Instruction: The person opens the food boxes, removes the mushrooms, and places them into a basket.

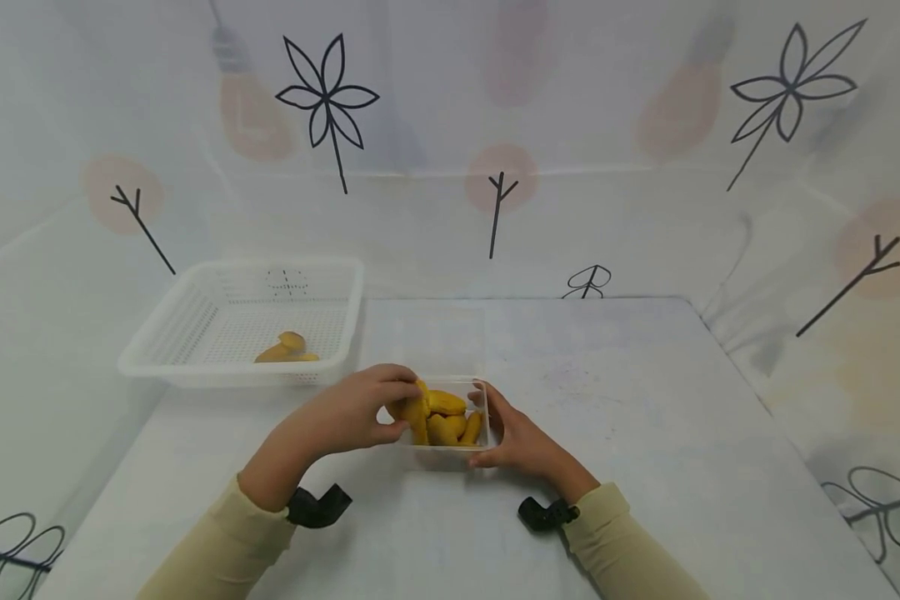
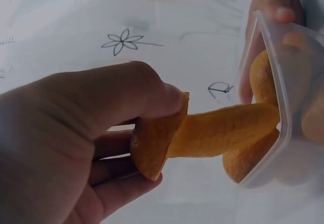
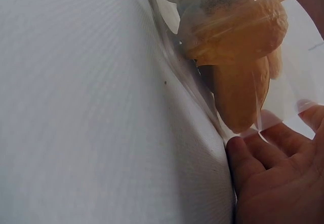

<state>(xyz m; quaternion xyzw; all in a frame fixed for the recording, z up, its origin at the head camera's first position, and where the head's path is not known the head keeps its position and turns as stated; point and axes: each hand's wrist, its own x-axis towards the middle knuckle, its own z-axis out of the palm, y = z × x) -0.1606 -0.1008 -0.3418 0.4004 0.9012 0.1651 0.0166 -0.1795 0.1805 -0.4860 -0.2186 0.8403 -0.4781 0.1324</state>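
Note:
My left hand pinches a yellow mushroom by its cap, thumb on one side and fingers on the other. In the left wrist view the stem points to the box, its end at the rim. The clear plastic box stands on the table and has several yellow mushrooms inside. At the box's right side, my right hand grips it, thumb near the front corner and fingers toward the back. Through the clear wall, the right wrist view shows a mushroom close to the right fingers.
A white perforated basket stands at the back left of the white table, with a few yellow mushrooms in its front part. Behind the table rises a pale patterned backdrop. Both wrists wear black cameras.

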